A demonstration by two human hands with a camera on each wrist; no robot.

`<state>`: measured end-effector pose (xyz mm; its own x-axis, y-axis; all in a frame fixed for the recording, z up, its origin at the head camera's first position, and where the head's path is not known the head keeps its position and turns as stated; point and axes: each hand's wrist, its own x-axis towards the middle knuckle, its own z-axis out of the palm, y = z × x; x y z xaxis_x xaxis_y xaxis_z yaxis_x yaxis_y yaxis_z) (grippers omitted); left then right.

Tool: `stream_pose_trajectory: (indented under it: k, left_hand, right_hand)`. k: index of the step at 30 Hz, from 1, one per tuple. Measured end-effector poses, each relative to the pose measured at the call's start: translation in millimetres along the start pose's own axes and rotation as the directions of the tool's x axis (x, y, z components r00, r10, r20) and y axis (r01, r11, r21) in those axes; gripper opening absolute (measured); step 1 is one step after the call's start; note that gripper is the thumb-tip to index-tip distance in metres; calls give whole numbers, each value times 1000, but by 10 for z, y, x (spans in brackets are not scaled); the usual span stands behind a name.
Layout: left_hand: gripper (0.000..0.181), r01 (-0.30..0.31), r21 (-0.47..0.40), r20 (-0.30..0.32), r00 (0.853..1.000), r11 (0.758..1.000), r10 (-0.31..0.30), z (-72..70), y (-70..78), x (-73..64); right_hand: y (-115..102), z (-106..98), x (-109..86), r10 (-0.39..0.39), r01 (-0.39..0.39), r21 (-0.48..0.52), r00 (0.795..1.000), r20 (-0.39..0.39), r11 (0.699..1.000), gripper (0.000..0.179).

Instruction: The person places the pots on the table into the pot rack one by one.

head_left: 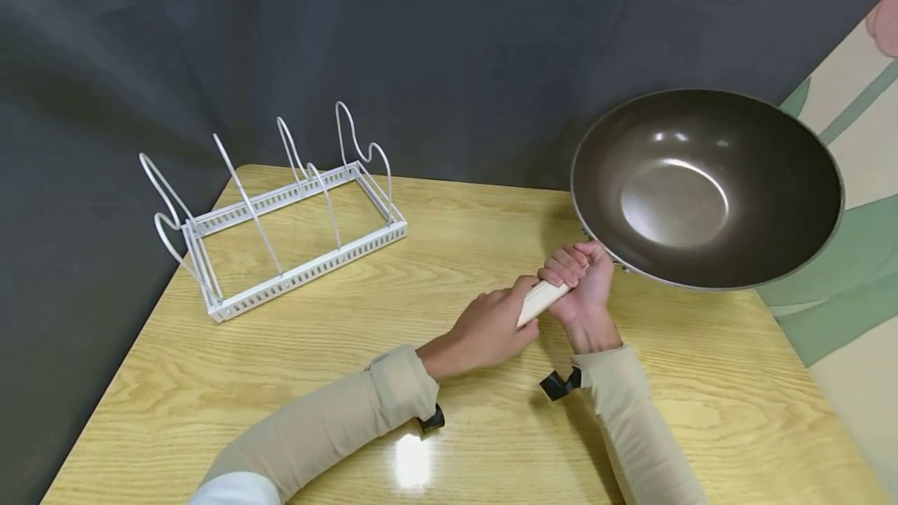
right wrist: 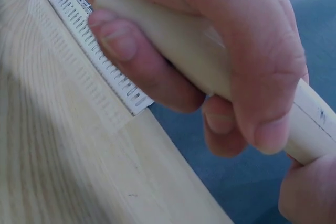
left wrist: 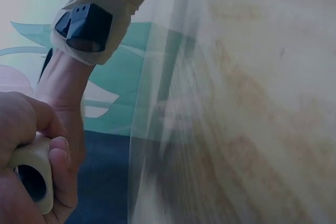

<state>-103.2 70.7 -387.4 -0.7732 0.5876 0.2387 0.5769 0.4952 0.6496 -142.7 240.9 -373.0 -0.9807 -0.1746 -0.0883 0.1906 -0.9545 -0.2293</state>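
A large dark brown wok is held up at the right in the head view, its shiny inside turned toward the camera. Its pale handle slants down and left from the rim. My left hand grips the handle's free end, while my right hand wraps around it close to the wok. The left wrist view shows the handle's end with an oval hole, fingers curled about it. Up close in the right wrist view, both hands' fingers surround the cream handle.
A white wire pan rack with upright looped dividers stands on the wooden table at the left. Behind the table hangs a dark grey cloth. A patterned curtain borders the right side, beyond the wok.
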Motion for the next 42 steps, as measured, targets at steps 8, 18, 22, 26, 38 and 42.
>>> stream_pose_trajectory:
  k: [8, 18, 22, 26, 38, 42]
  left_hand:
    - [62, 1, -57, -48, 999, 998, -4, -5, 23, -109]
    - [56, -14, -63, -81, 997, 998, 9, 13, 48, -181]
    - [45, -66, -14, -125, 990, 998, 63, 28, 46, -181]
    - [37, -83, 23, -153, 985, 996, 85, 10, 49, -153]
    - [30, 20, -1, -105, 994, 1000, -20, 17, -3, -67]
    - [33, 16, -9, -141, 990, 1000, -17, 26, -53, -25]
  right_hand:
    - [75, 161, -42, 21, -16, -85, 999, 49, 996, 33]
    - [139, 251, -110, 2, 10, -164, 997, 75, 986, 34]
    - [168, 295, -132, -30, 44, -201, 997, 74, 979, 34]
    - [206, 350, -127, -55, 73, -225, 995, 86, 972, 35]
    - [330, 394, -105, -125, 142, -366, 990, 72, 920, 37]
    - [376, 428, -76, -170, 186, -455, 983, 75, 871, 38]
